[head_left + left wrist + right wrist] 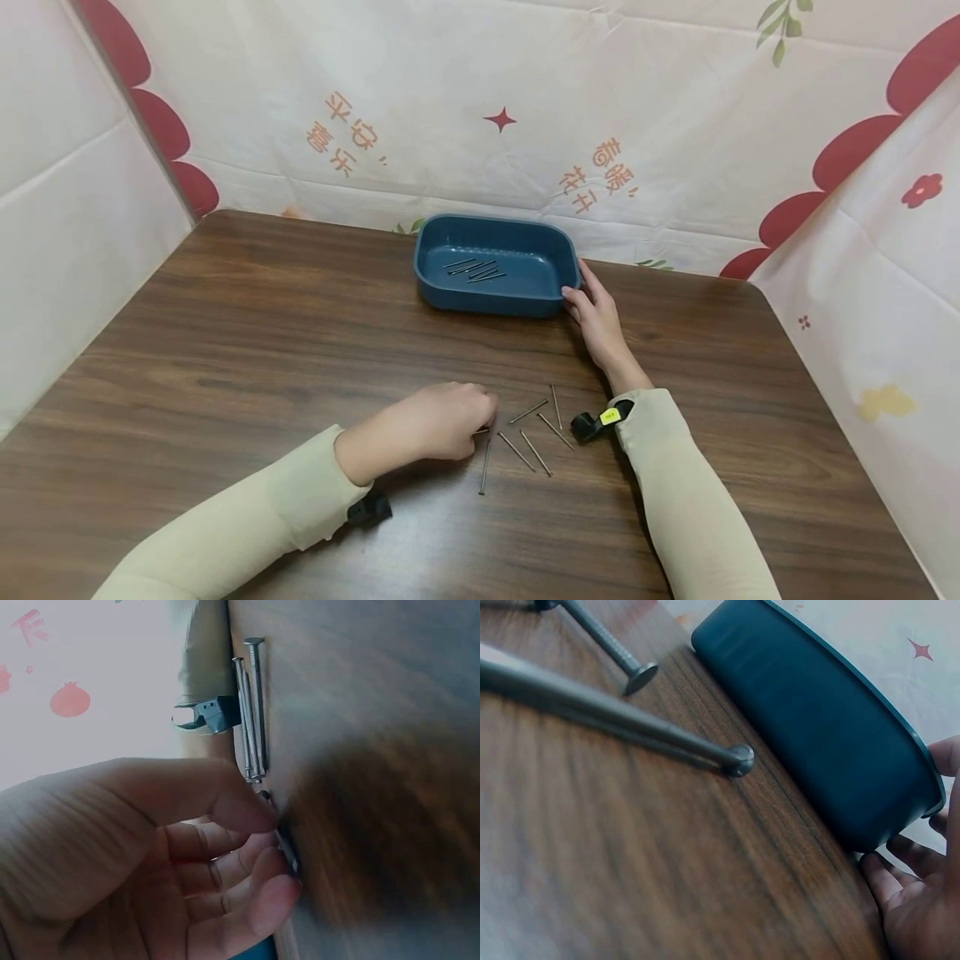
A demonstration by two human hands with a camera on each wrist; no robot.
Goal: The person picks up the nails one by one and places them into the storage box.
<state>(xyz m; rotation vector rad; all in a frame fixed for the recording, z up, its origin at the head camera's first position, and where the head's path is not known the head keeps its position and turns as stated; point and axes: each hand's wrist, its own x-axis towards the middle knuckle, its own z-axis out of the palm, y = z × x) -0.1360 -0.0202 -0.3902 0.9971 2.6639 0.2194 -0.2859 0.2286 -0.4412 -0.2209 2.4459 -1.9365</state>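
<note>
My left hand (450, 421) is low over the table, its thumb and curled fingers pinching a nail (286, 851) right at the wood. The fingers cover most of that nail. Several other steel nails (536, 452) with flat heads lie scattered just right of this hand. At the back of the table stands a blue plastic tray (487, 304), with several nails (480, 268) lying together on its floor. My right hand (600, 325) grips the tray's right end, one digit over the rim and other fingers low against the wall, as the right wrist view shows.
The brown wood-grain table (262, 350) meets a printed white cloth (450, 83) behind the tray, and cloth also hangs on both sides. A black wrist camera (596, 425) on the right sleeve sits close beside the scattered nails.
</note>
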